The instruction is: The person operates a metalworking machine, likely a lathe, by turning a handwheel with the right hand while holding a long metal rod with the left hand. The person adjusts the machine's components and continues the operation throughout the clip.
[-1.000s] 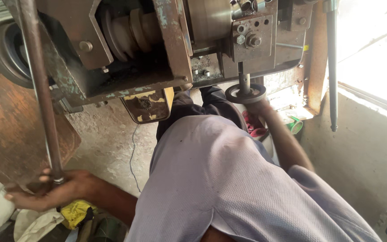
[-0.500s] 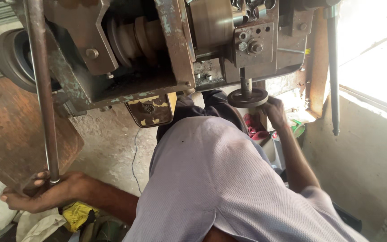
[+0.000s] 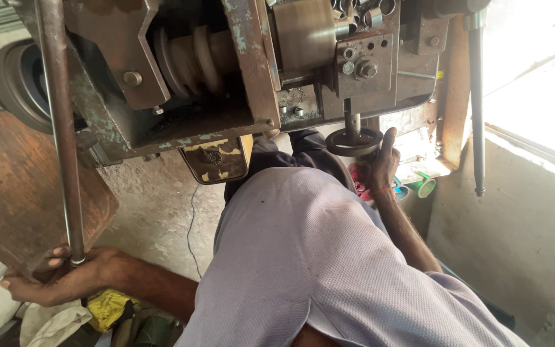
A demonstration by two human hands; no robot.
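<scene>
Fingers (image 3: 56, 254) of the left hand (image 3: 59, 283) are clenched around the bottom end of a long steel lever rod (image 3: 59, 128), while those of the right hand (image 3: 380, 167) are curled against the rim of a small dark handwheel (image 3: 353, 141), thumb stretched up beside it.

Taking the big old metal machine (image 3: 239, 71) across the top of the view as the landmark: its body is worn, greenish and rusty, with a stepped pulley (image 3: 194, 58) set in its middle and a dark round wheel (image 3: 17, 83) at its left end. The lever rod runs down past the machine's left part to the left hand, low and well to the left of it. A rusty brown plate (image 3: 20, 186) leans below the machine's left end, just behind that hand. The person's grey shirt (image 3: 316, 270) fills the space beneath the machine's middle. The handwheel hangs on a short shaft under the machine's right part. A second thin rod (image 3: 476, 103) hangs down at the machine's right edge, free of either hand. A yellow cloth (image 3: 107, 305) lies on the floor just right of the left hand.
</scene>
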